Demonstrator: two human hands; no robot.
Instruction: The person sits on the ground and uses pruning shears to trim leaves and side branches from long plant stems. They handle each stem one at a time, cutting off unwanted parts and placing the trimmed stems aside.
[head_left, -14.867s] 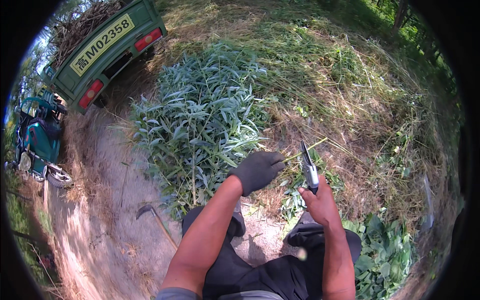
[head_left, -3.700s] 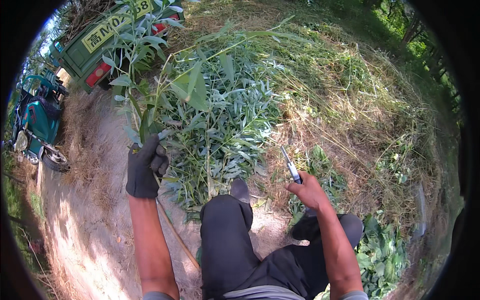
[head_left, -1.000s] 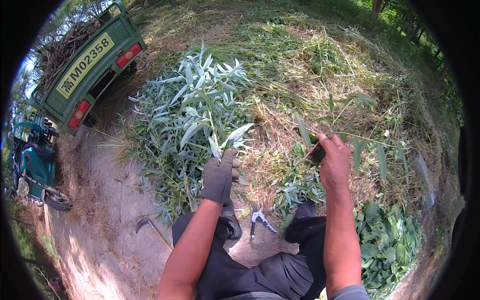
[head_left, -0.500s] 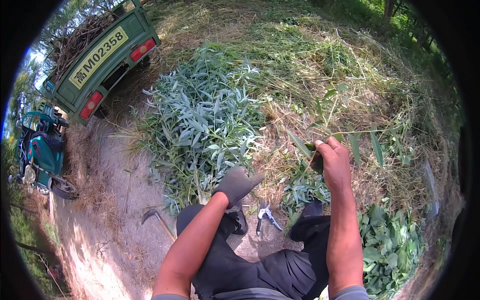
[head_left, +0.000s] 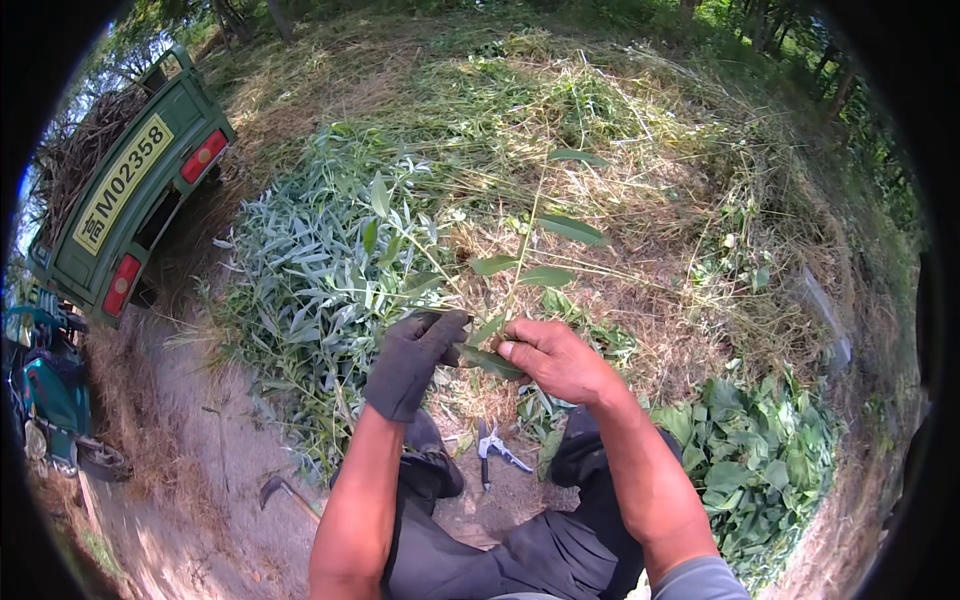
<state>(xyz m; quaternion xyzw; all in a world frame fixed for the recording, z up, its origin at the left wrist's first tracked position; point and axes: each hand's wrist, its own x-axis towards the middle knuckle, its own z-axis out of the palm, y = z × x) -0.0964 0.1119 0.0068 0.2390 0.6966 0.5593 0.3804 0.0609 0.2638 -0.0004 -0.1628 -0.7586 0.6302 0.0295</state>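
My left hand (head_left: 410,358), in a dark glove, pinches the base of a leafy branch (head_left: 522,258). My bare right hand (head_left: 552,358) is closed on the lower part of the same branch, close beside the glove. The branch forks upward and away from me, with long green leaves along its thin stems. One leaf hangs below, between the two hands. Down between my feet lie pruning shears (head_left: 492,452) on the bare ground. Left of my hands spreads a big heap of cut leafy branches (head_left: 320,270) with silvery undersides.
A pile of broad green leaves (head_left: 765,465) lies by my right knee. To the left on the ground is a sickle (head_left: 285,490). Further left stand a green cart (head_left: 130,200) loaded with sticks and a teal motorbike (head_left: 55,390). Dry cut grass (head_left: 640,190) covers the ground ahead.
My left hand has risen from beside the heap and closed on the branch. My right hand has moved left and toward me with it, so both hands now meet. The view has turned slightly right.
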